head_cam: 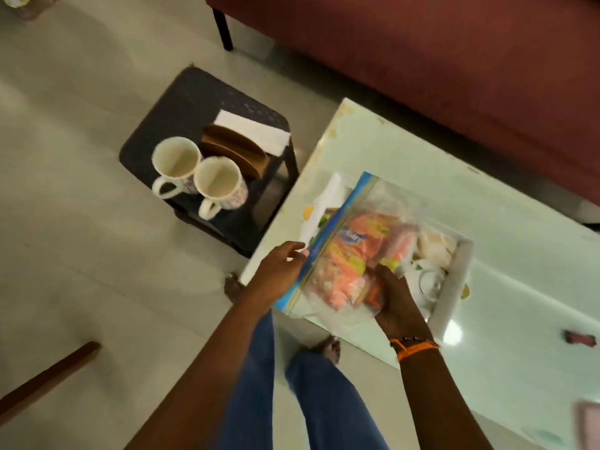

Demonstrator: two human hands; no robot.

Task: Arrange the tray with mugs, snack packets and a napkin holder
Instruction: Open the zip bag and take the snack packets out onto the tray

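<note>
a crinkly clear zip bag [350, 251] with a blue seal strip, stuffed with orange and yellow snack packets [341, 274], is held over a white tray [454, 280] on the glossy pale table [487, 196]. the left hand [279, 274] pinches the bag's seal edge with curled fingers, while the right hand [394, 303] grips its lower side. two round white mugs [198, 177] and a brown wooden napkin holder [237, 151] sit together on a dark woven stool [168, 115], well apart from both hands.
</note>
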